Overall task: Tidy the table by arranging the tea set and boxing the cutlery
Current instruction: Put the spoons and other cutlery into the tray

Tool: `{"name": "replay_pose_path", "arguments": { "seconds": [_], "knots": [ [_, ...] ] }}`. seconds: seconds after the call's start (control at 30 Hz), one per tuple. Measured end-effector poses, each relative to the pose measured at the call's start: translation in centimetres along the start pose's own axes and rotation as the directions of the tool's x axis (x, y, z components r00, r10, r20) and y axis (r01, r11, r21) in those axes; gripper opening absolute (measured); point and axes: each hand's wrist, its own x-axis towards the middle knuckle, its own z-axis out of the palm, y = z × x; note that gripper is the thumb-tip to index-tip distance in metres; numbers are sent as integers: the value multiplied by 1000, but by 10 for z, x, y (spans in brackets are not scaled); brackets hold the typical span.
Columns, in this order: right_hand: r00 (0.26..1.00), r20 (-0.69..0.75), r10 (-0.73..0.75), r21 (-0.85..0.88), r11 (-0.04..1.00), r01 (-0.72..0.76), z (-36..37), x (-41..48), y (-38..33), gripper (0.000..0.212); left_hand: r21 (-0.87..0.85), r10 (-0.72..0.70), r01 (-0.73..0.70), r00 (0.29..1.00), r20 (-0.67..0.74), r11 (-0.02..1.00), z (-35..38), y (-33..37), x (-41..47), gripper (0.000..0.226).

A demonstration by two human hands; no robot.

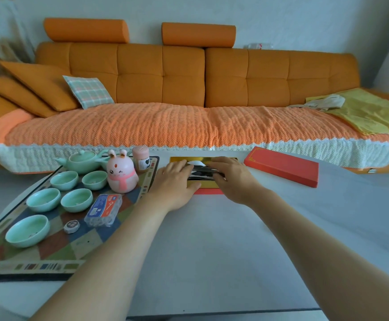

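An open red box with a gold lining (208, 191) lies at the table's far middle, holding dark cutlery (200, 173) and a white spoon (195, 162). My left hand (173, 179) rests on the box's left part, fingers on the cutlery. My right hand (232, 177) lies over the right part, fingertips touching the same pieces. Whether either hand grips a piece is hidden. The red lid (281, 166) lies to the right. On the left, a patterned mat (56, 246) carries a green teapot (82, 161) and several green cups (27, 230).
A pink rabbit figure (121, 173), a pink candle jar (141, 159), a plastic toothpick box (103, 209) and a small round tin (71, 226) share the mat. An orange sofa (188, 89) runs behind the white table (212, 251).
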Motion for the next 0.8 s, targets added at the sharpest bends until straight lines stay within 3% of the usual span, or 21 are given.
{"name": "replay_pose_path", "arguments": {
  "seconds": [0.17, 0.33, 0.43, 0.57, 0.67, 0.8],
  "knots": [
    [990, -139, -9, -2, 1000, 9, -27, -22, 11, 33, -53, 91, -98, 988, -124, 994, 2, 24, -2, 57],
    [974, 141, 176, -19, 984, -175, -58, -54, 25, 20, -202, 128, -152, 984, -127, 968, 8, 68, -14, 46],
    [896, 343, 283, -105, 959, -263, -72, -73, 32, 17, -273, 153, -158, 987, -38, 949, 12, 95, -22, 41],
    [773, 507, 381, -192, 924, -330, -83, -87, 42, 36, -311, 197, -167, 978, 65, 936, 17, 118, -31, 39],
    [702, 577, 417, -218, 907, -360, -87, -94, 47, 46, -319, 228, -189, 969, 91, 929, 18, 126, -36, 41],
    [741, 562, 367, -147, 926, -347, -87, -97, 37, 53, -316, 237, -198, 967, 90, 928, 17, 127, -39, 41]
  ]
}}
